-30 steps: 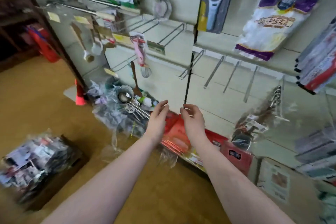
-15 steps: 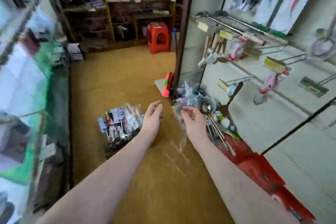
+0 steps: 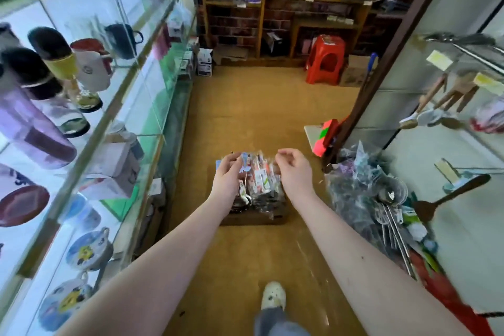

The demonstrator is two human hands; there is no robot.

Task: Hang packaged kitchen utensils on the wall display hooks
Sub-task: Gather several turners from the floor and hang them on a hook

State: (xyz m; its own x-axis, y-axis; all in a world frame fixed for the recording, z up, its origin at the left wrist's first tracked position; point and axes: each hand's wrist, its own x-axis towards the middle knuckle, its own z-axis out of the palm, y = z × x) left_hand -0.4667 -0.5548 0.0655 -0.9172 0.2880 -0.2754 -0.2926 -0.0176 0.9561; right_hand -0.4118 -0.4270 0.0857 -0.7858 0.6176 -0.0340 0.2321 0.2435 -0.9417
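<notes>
Hands have swung from the wall hooks point(image 3: 469, 169) to the packaged utensils point(image 3: 261, 185) at centre frame: left hand point(image 3: 226, 180) curls around one, right hand point(image 3: 296, 172) hovers half-curled, hold unclear; another pickup likely.

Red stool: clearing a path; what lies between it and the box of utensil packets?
Head view: only bare floor between red stool and box of utensil packets.

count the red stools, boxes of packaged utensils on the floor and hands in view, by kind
red stool: 1
box of packaged utensils: 1
hands: 2, left hand and right hand
total: 4
</notes>
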